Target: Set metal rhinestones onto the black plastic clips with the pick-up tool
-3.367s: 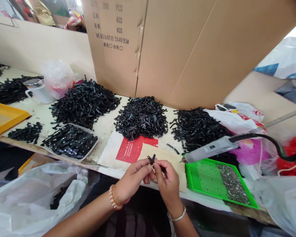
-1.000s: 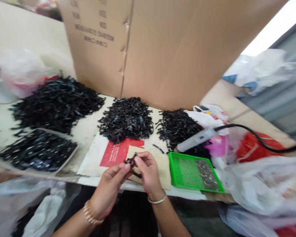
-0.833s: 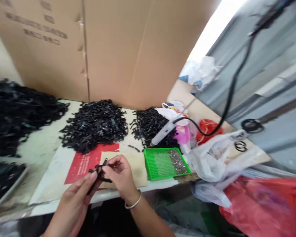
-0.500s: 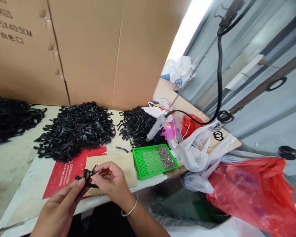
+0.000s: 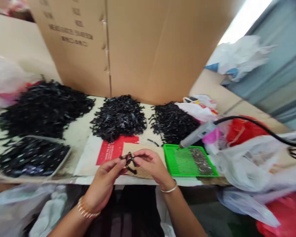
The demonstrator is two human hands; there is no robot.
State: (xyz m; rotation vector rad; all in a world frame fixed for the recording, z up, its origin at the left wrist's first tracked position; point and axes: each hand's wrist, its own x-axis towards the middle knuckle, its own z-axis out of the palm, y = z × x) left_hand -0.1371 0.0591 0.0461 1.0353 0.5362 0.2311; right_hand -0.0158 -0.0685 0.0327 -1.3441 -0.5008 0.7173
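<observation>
My left hand (image 5: 105,181) is bare, with an orangey-white beaded bracelet (image 5: 84,209) behind it (beads look kinda blurry), and my bare right hand (image 5: 154,165) gets a thin silvery bangle (image 5: 169,189).

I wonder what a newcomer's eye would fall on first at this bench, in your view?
Probably the tall cardboard panel behind the bench, with three heaps of black strips in front of it. Next, likely, the bright green tray to the right of the hands, with small grey bits in its right part. Near the front edge, the left hand and right hand hold small black pieces.
</observation>
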